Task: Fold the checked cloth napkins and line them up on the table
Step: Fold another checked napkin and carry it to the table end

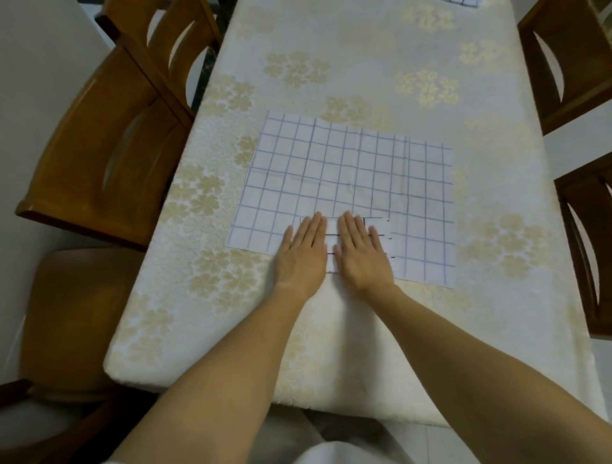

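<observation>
Napkin (pixel 344 185) is lying spread flat on the table (pixel 364 59), near the front edge and about centred between the side edges, slightly skewed. Both hands are pressing palm-down on its near hem, side by side, fingers extended and together, holding nothing: left hand (pixel 303 255), right hand (pixel 361 255).

Handling, judged: thin, light, limp cloth, no stiffness, not fragile. Old crease lines are showing across the middle (handy fold guides). It's probably going to slide a bit on the tablecloth (pixel 231 298), so pinning one side while folding looks wise. Best hold is likely the two near corners, pinched, then carried over to the far hem; grid lines are giving an alignment check.

Surface: padded-looking cream tablecloth with gold flower print, hanging over the front edge. Another checked piece (pixel 462 2) is peeking in at the far edge, mostly cut off. Chairs (pixel 109 149) are standing along both side edges, wooden. Plenty of bare table beyond the napkin for lining things up.
</observation>
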A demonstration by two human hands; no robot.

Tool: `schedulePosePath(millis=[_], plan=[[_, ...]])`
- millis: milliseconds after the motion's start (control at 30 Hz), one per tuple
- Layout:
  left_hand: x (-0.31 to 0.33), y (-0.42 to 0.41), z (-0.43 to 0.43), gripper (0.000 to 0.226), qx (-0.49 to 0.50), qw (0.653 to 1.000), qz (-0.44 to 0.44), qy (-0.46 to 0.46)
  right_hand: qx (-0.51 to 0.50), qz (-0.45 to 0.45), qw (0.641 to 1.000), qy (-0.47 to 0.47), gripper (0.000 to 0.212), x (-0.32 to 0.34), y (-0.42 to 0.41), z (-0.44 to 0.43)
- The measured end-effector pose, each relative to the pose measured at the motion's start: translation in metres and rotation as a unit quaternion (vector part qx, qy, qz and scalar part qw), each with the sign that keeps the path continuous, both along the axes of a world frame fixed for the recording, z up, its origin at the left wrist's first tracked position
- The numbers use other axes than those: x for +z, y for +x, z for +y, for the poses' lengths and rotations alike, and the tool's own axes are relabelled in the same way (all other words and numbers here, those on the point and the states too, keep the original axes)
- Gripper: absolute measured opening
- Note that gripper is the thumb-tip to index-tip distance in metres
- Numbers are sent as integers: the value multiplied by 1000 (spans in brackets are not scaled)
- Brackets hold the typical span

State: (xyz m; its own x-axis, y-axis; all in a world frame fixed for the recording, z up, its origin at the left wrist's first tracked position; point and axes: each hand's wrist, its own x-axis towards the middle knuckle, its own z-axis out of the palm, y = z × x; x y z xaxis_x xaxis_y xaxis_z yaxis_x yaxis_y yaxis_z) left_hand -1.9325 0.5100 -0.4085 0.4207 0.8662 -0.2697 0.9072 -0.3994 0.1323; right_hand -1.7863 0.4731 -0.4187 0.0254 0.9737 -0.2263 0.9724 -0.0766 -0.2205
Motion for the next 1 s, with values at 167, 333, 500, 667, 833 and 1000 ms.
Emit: schedulePosePath(millis=[167,333,500,667,833,1000], plan=[[3,-37,2,60,11,999,37,14,-37,-34,998,-26,63,7,36,-22],[9,-45,6,61,12,998,60,17,-49,-85,994,-56,65,15,45,-21],[26,-7,-1,69,-9,996,-23,87,6,-45,999,29,63,22,6,0],[9,16,-4,76,-42,997,-54,-18,50,-21,998,-37,69,8,-6,3],[3,-2,-4,61,-26,1000,-4,1,0,3,1000,-28,66,4,9,-5],[5,-20,0,59,-12,1000,26,3,-48,-17,998,-42,66,7,46,-19]])
